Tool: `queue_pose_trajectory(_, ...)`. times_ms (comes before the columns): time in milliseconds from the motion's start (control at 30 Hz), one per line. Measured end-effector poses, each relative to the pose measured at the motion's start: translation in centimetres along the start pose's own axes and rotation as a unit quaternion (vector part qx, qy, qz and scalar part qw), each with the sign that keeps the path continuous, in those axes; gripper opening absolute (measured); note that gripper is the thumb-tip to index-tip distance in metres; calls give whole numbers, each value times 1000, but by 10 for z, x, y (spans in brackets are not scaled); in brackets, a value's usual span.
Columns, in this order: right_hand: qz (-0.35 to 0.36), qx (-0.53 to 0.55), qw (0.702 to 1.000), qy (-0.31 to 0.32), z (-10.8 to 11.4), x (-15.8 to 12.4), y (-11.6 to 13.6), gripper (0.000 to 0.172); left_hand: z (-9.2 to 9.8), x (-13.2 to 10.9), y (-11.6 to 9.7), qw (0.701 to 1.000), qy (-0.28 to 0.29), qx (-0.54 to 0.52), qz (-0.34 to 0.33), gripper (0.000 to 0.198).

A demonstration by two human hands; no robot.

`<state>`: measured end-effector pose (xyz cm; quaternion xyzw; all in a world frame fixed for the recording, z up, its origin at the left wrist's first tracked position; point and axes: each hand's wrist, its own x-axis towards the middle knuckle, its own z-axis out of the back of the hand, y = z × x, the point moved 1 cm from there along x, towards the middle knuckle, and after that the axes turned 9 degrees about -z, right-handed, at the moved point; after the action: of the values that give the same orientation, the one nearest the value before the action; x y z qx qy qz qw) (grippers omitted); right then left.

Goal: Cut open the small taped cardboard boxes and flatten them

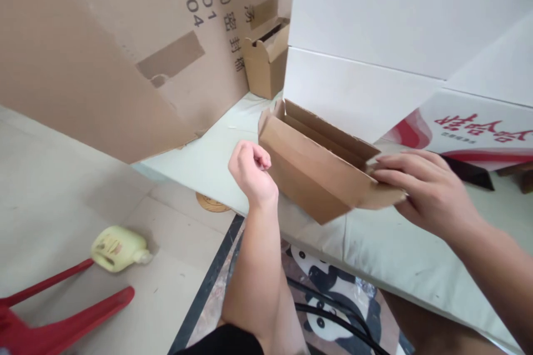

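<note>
A small brown cardboard box [308,163], half folded with its top open, lies on the white table [208,161] near the front edge. My right hand [425,188] grips the box's right end flap, fingers pressed along it. My left hand [250,169] hovers just left of the box, curled into a loose fist with nothing seen in it, not touching the cardboard.
A large brown carton [104,50] leans at the left. A folded small box [266,55] stands at the back. White cartons [375,39] rise behind the work spot. On the floor lie a yellow jug [119,248] and a red plastic chair [50,316].
</note>
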<state>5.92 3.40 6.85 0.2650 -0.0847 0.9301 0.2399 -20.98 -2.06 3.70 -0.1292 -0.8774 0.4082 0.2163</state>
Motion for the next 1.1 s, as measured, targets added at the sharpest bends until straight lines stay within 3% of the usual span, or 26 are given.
queue_pose_trajectory(100, -44, 19, 999, -26, 34, -48, -6, 19, -15, -17, 18, 989, 114, 86, -47, 29)
queue_pose_trajectory(167, -79, 25, 995, -53, 46, -72, -6, 17, -27, -30, 26, 962, 208, 150, -88, 26)
queue_pose_trajectory(267, -127, 37, 989, -72, 51, -98, -7, 18, -45, -48, 35, 913, 336, 206, -109, 34)
queue_pose_trajectory(333, -163, 60, 982, -73, 49, -111, -10, 17, -55, -58, 39, 898, 373, 207, -107, 33)
queue_pose_trajectory(400, -211, 105, 968, -84, 45, -123, -13, 16, -63, -64, 42, 901, 374, 197, -101, 30)
queue_pose_trajectory(500, -295, 211, 924, -122, 40, -135, -18, 21, -69, -68, 45, 913, 344, 200, -89, 27)
queue_pose_trajectory(600, -322, 285, 893, -133, 38, -141, -19, 22, -71, -71, 46, 921, 303, 231, -79, 22)
queue_pose_trajectory(800, -341, 305, 883, -99, 39, -152, -15, 24, -72, -75, 44, 926, 283, 246, -56, 25)
queue_pose_trajectory(967, -330, 332, 877, -109, 36, -154, -10, 25, -73, -76, 43, 942, 245, 227, -16, 35)
queue_pose_trajectory(1100, -323, 346, 872, -127, 33, -145, -7, 25, -72, -74, 44, 945, 237, 224, -6, 29)
